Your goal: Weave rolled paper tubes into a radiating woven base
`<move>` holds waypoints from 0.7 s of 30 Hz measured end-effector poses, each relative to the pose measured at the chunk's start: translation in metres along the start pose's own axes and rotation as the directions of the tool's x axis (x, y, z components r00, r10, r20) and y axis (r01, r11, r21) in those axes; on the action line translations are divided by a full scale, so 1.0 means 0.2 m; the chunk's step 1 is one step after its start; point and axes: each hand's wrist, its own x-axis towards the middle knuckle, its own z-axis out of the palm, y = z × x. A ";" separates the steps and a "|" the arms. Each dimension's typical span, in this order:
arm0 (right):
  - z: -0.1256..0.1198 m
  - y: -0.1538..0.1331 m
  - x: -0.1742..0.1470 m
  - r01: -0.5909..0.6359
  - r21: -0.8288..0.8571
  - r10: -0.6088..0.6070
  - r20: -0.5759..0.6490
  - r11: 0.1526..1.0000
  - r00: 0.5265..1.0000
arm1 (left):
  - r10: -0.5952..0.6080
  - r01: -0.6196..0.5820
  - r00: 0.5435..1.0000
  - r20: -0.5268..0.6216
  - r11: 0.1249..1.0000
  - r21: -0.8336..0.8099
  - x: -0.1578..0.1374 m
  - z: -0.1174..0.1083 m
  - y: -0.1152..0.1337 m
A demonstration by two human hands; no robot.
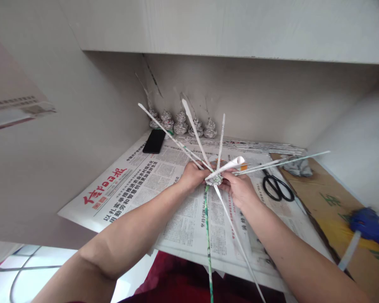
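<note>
Both my hands hold a small woven piece of rolled paper above the newspaper. My left hand pinches it from the left, its fingertips at the woven centre. From the right, my right hand closes its fingers on the same piece. Long paper rods radiate outward from it: a thick white paper tube points up right, while a green-patterned paper rod and a thin white rod hang toward me. Others fan out toward the back wall and to the right. My fingers partly hide the woven centre.
Newspaper covers the table. Along the back stand several woven paper gourds and a bundle of paper rods. A black phone lies left, black scissors right. A blue glue gun rests on cardboard. A shelf overhangs.
</note>
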 end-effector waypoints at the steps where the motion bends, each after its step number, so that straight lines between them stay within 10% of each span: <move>1: 0.00 0.00 0.00 0.015 -0.008 -0.015 0.006 1.000 1.000 | -0.014 0.014 1.000 0.009 1.000 -0.014 0.00 0.00 0.00; 21: -0.07 0.07 0.07 0.282 -0.258 -0.273 0.070 0.924 0.960 | -0.110 0.110 0.994 0.017 0.994 -0.008 0.00 0.00 0.02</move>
